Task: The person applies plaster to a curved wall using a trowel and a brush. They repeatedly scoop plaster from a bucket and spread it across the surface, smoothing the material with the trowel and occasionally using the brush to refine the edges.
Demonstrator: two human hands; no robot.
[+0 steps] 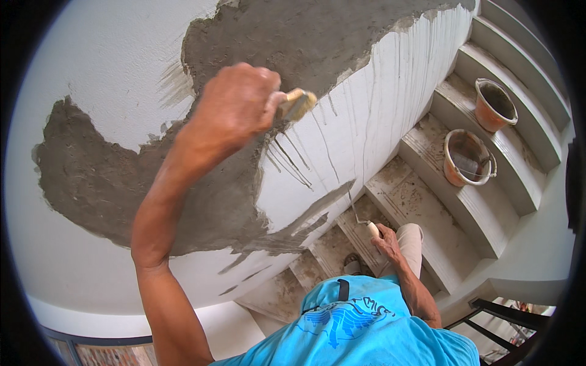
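My left hand (235, 100) is raised in front of the wall, its fingers closed around a paintbrush (299, 105) with pale bristles and a wooden handle. The brush is at the lower edge of a wet grey mortar patch (293, 46); whether its bristles touch the wall I cannot tell. Lower right, by my knee, my right hand (389, 243) grips the wooden handle of a trowel (373, 229). Its thin metal blade shows almost edge-on and points up toward the foot of the wall. Grey drips run down the white wall (317, 152) below the mortar.
Curved stairs (427, 226) with dirty treads climb toward the upper right. On them stand two orange buckets: a nearer one (455, 161) with a wire handle and a farther one (482, 113). A sandalled foot (353, 265) rests on a step. Dark railings (506, 314) are at lower right.
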